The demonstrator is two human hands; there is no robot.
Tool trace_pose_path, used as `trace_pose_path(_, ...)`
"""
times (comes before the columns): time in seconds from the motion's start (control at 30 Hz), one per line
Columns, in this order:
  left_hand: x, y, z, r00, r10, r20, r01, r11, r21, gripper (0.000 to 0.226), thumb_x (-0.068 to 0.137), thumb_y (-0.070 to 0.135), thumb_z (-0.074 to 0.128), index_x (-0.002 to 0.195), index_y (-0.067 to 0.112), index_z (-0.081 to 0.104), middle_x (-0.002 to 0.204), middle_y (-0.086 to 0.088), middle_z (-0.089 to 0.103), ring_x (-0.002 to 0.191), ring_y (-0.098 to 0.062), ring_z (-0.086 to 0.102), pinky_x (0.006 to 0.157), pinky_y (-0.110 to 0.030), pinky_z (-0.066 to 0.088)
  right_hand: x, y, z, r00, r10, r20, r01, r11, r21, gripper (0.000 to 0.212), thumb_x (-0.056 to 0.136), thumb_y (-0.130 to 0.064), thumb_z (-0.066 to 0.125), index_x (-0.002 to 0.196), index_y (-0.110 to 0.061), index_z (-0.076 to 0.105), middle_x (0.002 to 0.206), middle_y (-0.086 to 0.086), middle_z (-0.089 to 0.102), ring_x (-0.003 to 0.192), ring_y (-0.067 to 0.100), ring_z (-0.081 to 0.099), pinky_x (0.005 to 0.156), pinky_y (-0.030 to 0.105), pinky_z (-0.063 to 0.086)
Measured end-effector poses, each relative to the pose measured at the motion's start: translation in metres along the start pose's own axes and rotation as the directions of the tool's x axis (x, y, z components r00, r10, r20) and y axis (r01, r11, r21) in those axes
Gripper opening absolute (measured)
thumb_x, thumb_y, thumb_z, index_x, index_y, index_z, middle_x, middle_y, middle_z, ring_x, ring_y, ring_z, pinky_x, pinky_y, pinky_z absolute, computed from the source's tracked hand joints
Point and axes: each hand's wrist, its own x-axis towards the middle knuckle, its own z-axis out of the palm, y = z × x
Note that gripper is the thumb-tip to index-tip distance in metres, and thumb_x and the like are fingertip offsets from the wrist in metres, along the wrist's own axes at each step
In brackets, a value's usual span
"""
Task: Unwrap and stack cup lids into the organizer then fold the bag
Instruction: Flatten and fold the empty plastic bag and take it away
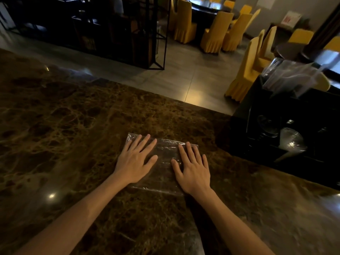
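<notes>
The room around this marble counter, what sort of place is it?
Probably a restaurant or banquet hall, seen from a service counter. Chairs in yellow covers ring a dark dining table, and a black organizer holding clear cup lids sits on the marble counter.

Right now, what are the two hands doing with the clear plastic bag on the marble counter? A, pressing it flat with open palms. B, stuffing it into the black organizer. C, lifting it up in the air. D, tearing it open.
A: the left hand and the right hand both lie open, fingers spread, on the clear plastic bag, which lies flat on the marble counter.
</notes>
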Motion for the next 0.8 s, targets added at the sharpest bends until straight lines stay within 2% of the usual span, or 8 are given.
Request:
trace_pose_path(0.27, -0.007, -0.014, 0.004, 0.994, -0.106, -0.004, 0.106, 0.994, 0.011, 0.082, 0.09, 0.075, -0.003, 0.161, 0.034, 0.003, 0.171, 0.006, 0.001, 0.157, -0.018, -0.002, 0.126, -0.042, 0.003, -0.008, 0.006, -0.004, 0.998, 0.069, 0.0, -0.069, 0.998, -0.005, 0.075, 0.099, -0.074, 0.007, 0.163, -0.037, -0.001, 0.172, -0.006, -0.007, 0.158, 0.015, -0.01, 0.128, 0.044, -0.004)
trace_pose_path(0.47, -0.002, -0.008, -0.004, 0.98, -0.166, 0.108, 0.165, 0.986, 0.019, 0.081, 0.097, 0.069, 0.013, 0.162, 0.023, -0.002, 0.171, 0.002, -0.007, 0.157, -0.02, -0.009, 0.126, -0.046, -0.001, -0.009, 0.008, 0.0, 0.998, 0.062, -0.026, -0.062, 0.998, 0.0, 0.075, 0.098, -0.074, 0.006, 0.164, -0.036, 0.001, 0.173, -0.004, -0.006, 0.159, 0.016, -0.006, 0.128, 0.044, -0.004)
trace_pose_path(0.57, 0.01, -0.002, -0.019, 0.979, -0.142, 0.145, 0.145, 0.989, -0.008, 0.073, 0.102, 0.061, 0.028, 0.162, 0.025, 0.009, 0.171, 0.002, 0.004, 0.157, -0.021, -0.004, 0.123, -0.054, 0.001, -0.009, 0.009, 0.003, 0.997, 0.062, -0.047, -0.061, 0.998, 0.014, 0.076, 0.097, -0.075, 0.004, 0.163, -0.037, 0.004, 0.173, -0.004, -0.003, 0.159, 0.016, -0.005, 0.127, 0.044, -0.005)
trace_pose_path(0.67, 0.033, 0.014, -0.034, 0.99, -0.041, 0.138, 0.044, 0.999, -0.016, 0.07, 0.1, 0.054, 0.043, 0.159, 0.026, 0.019, 0.167, 0.002, 0.022, 0.155, -0.019, 0.009, 0.122, -0.053, 0.01, -0.011, 0.01, 0.001, 0.994, 0.069, -0.085, -0.058, 0.991, 0.12, 0.072, 0.098, -0.074, 0.007, 0.162, -0.041, 0.011, 0.173, -0.004, 0.002, 0.159, 0.015, 0.002, 0.125, 0.041, -0.004)
trace_pose_path(0.8, 0.064, 0.038, -0.051, 0.985, 0.031, 0.169, -0.014, 0.995, -0.101, 0.073, 0.093, 0.061, 0.054, 0.154, 0.027, 0.032, 0.149, 0.0, 0.048, 0.145, -0.026, 0.028, 0.111, -0.049, 0.028, -0.019, 0.013, -0.007, 0.963, 0.168, -0.208, -0.063, 0.899, 0.434, 0.059, 0.103, -0.068, 0.025, 0.156, -0.042, 0.03, 0.171, -0.004, 0.018, 0.155, 0.017, 0.02, 0.123, 0.041, 0.018)
